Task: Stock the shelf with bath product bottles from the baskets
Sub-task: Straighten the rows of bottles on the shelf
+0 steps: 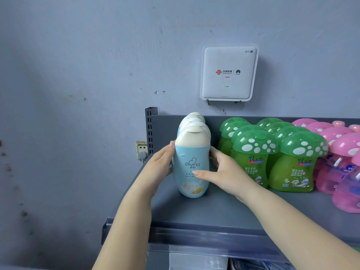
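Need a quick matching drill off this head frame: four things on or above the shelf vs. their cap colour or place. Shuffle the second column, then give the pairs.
Column 1:
1. front blue bottle
2. green bottles
3. pink bottles
4. router

Column 2:
A. mounted on the wall above the shelf
B. far right of the shelf, pink mushroom caps
C. cream cap, held between left hand and right hand
D. middle of the shelf, white-spotted mushroom caps

Pairs: 1-C, 2-D, 3-B, 4-A
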